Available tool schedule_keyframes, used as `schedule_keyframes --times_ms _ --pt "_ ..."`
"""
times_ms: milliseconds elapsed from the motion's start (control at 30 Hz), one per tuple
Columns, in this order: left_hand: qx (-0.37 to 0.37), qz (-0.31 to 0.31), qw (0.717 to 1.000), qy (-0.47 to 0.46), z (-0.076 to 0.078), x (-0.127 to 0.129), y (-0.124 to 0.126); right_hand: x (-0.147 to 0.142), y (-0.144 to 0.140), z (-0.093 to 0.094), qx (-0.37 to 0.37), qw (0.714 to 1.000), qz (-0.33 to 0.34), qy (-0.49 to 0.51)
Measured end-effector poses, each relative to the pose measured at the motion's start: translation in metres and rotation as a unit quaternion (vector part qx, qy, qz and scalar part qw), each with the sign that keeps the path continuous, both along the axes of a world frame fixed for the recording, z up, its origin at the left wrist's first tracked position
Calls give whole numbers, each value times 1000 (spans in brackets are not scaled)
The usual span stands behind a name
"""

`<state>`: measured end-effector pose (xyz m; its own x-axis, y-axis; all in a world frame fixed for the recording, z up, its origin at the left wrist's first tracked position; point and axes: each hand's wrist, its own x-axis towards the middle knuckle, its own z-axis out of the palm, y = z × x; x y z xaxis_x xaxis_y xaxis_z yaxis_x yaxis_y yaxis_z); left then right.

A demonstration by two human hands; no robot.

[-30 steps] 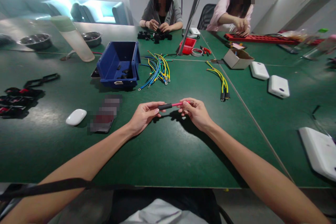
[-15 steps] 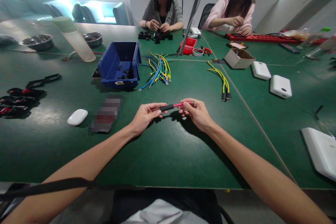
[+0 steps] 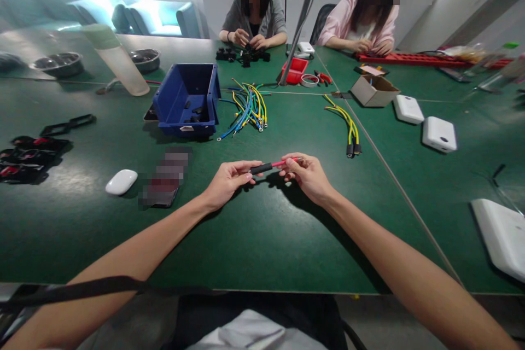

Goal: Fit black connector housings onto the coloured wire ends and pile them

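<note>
Pinching one black-and-red rod just above the table: black end in left hand, red end in right hand, with both nearly closed on it. Counting beyond: yellow wires ending in two black caps; two small white boxes; one heap of mixed wires, too tangled to count; one blue bin; two metal bowls; two co-workers.

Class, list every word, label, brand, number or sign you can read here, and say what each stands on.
No text can be read.
Pale patch on the blue bin: too small.
Phone-like device: pixelated.
Dark spot on a white box: too blurred.
Held red-and-black piece: no lettering visible.
</note>
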<state>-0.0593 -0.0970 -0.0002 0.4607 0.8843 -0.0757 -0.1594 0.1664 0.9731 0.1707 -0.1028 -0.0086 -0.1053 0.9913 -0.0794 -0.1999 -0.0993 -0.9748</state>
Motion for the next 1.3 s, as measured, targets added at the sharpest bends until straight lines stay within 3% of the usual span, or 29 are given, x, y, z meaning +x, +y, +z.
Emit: schedule_keyframes --times_ms 933,1300 --pt "-5 -30 1000 -7 -2 -2 1 0 0 0 -4 1000 -4 7" --pt "-20 -4 1000 -1 1 2 0 -2 0 0 2 1000 -9 -8"
